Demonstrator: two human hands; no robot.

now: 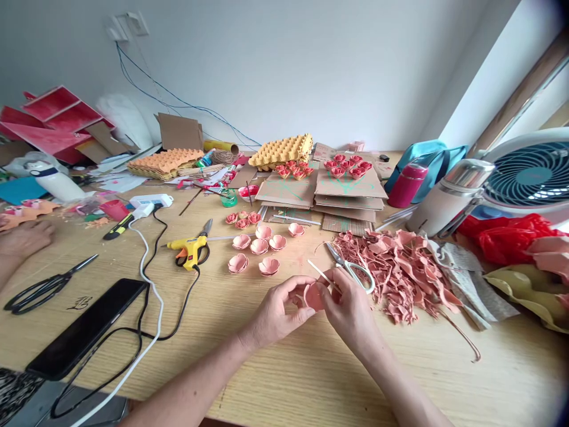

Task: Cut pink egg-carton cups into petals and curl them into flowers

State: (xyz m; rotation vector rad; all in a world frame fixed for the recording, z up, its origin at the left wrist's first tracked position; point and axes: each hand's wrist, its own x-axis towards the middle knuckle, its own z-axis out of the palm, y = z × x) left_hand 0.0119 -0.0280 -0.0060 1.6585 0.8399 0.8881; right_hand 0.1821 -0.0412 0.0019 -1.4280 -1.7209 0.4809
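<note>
My left hand is closed around the edge of a pink egg-carton cup, thumb low and fingers behind it. On the cup's right side, my right hand presses its thumb and fingertips against the rim. A thin white stick pokes out of the right hand toward the upper left; its lower end is hidden by the fingers. Just beyond the hands lie several cut pink flower cups and a few smaller rolled roses. White-handled scissors rest beside the right hand.
Pink carton scraps are heaped at right. To the left lie a yellow glue gun, cables, a black phone and black scissors. Cardboard sheets bear red flowers. Another person's hand rests at far left.
</note>
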